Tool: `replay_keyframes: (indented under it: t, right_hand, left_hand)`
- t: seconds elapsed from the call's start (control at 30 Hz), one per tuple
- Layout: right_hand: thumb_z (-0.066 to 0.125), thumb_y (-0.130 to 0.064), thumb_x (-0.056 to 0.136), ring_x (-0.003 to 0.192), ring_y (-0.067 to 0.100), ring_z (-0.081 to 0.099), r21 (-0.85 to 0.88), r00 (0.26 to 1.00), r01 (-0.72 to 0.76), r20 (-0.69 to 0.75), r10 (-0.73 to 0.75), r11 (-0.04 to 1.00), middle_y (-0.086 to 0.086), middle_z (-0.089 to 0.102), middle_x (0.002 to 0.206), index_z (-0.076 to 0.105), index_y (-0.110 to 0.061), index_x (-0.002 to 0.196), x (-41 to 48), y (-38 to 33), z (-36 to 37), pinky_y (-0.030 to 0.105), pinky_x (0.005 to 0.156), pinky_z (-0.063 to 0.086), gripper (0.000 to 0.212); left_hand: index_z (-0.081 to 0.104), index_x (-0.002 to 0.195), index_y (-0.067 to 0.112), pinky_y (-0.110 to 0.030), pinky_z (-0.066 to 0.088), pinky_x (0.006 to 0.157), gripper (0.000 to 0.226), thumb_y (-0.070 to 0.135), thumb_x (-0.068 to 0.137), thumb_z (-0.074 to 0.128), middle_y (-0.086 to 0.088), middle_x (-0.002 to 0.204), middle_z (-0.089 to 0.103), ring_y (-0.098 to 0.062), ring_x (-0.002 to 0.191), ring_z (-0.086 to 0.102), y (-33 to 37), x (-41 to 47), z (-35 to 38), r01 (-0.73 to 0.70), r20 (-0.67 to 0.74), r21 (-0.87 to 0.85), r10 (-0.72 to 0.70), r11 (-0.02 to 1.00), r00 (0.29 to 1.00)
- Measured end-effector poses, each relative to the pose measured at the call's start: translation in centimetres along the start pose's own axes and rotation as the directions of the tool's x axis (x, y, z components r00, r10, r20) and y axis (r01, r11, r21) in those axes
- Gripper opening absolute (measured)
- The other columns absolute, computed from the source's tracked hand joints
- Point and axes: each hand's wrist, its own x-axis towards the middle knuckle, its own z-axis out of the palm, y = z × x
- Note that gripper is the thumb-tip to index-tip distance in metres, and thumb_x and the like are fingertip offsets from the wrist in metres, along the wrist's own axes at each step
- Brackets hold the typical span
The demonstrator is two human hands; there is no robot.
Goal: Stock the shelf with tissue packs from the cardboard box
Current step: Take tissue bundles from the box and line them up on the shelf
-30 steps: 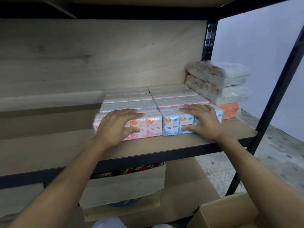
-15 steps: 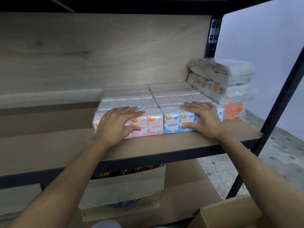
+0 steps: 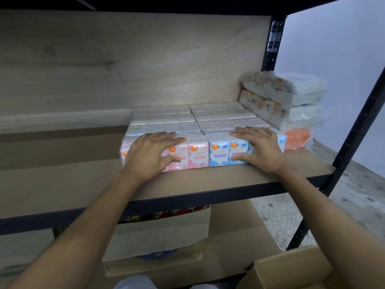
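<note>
Two blocks of mini tissue packs lie side by side on the wooden shelf (image 3: pixel 83 184). The pink rose-scented pack (image 3: pixel 198 154) is on the left and the blue fragrance-free pack (image 3: pixel 218 153) on the right, with more rows behind them. My left hand (image 3: pixel 150 155) lies flat over the pink pack's front corner, fingers spread on top, thumb on its face. My right hand (image 3: pixel 260 149) rests the same way on the blue pack. Neither hand lifts anything. The cardboard box (image 3: pixel 291 272) shows its open corner at the bottom right.
Clear-wrapped tissue bundles (image 3: pixel 291 101) are stacked at the shelf's right end on an orange pack (image 3: pixel 298 138). Black steel uprights (image 3: pixel 354 132) frame the right side. A box with a folded flap (image 3: pixel 158 236) sits on the lower shelf. The shelf's left half is bare wood.
Both hands stay pressed on the front packs with almost no shift. The view has moved slightly closer and tilted a little.
</note>
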Motion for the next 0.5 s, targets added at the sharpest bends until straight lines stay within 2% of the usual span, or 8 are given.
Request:
replay_keyframes:
  t: [0.27,0.5]
  right_hand:
    - [0.078,-0.053,0.064,0.133,0.016,0.042,-0.029,0.998,-0.032,0.052,0.033,0.999,-0.008,0.050,0.140,0.054,-0.036,0.129,-0.1,-0.9,-0.9,0.034,0.108,0.019,0.072]
    - [0.080,-0.050,0.063,0.132,0.018,0.044,-0.035,0.991,-0.040,0.124,0.044,0.999,-0.003,0.048,0.143,0.052,-0.034,0.132,0.3,-1.6,-1.8,0.048,0.109,0.032,0.076]
  left_hand:
    - [0.046,0.135,0.048,-0.038,0.036,0.106,0.056,0.062,0.081,0.052,0.013,0.144,0.048,-0.013,0.134,0.044,0.3,-0.2,-0.5,0.010,0.035,-0.006,-0.009,1.000,0.999]
    - [0.042,0.140,0.042,-0.034,0.025,0.112,0.057,0.053,0.087,0.060,0.010,0.151,0.039,-0.014,0.140,0.035,1.2,-0.3,-1.7,0.031,0.101,-0.035,-0.027,0.999,0.995]
